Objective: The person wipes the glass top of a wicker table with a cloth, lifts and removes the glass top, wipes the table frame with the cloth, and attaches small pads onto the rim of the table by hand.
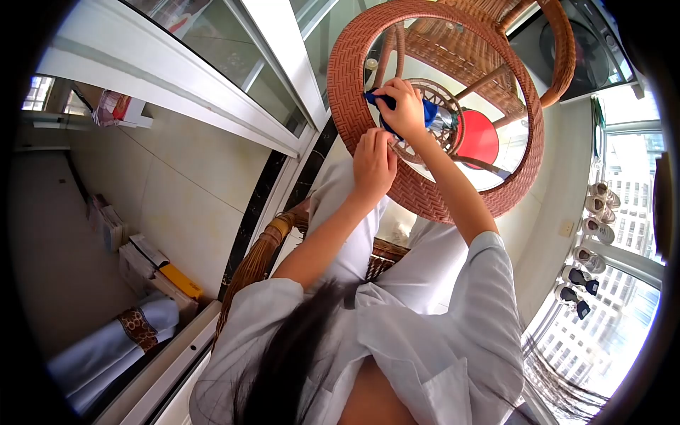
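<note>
Table (425,200), round, glass-topped: standing with woven rim (348,92) ringing the glass (425,64). Right hand (402,110): closing on the cloth (430,112), arm stretching forward over the rim. Left hand (374,163): touching the rim, fingers curling, grip not showing clearly, elbow bending. Cloth, blue: bunching near the glass's left edge.

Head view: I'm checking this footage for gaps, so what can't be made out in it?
All in the head view:
Blue cloth: its middle, hidden by the right hand.
Left hand: what it grips, if anything; its own back hides much of the curled fingers.
Shiny item: its identity; partly covered by the cloth, and small.
Washer: its full outline, cut off by the dark image edge.
</note>
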The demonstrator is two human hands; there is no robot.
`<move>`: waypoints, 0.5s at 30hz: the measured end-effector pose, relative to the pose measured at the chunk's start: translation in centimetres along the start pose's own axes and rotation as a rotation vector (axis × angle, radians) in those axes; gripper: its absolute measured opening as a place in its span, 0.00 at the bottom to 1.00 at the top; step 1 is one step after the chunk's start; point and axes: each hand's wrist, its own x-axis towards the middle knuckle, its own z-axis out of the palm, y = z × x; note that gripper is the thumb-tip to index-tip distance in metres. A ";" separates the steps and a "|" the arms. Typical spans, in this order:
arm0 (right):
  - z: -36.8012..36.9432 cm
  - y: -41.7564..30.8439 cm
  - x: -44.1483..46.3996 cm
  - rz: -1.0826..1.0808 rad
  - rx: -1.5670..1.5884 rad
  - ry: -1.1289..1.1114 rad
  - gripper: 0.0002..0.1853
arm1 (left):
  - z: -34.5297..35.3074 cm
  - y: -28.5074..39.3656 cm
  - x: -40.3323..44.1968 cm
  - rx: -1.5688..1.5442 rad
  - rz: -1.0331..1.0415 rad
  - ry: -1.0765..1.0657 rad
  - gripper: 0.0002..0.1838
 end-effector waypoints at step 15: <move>3.8 2.5 5.8 0.111 -0.075 0.232 0.07 | -0.1 0.1 0.1 -0.004 -0.011 0.010 0.10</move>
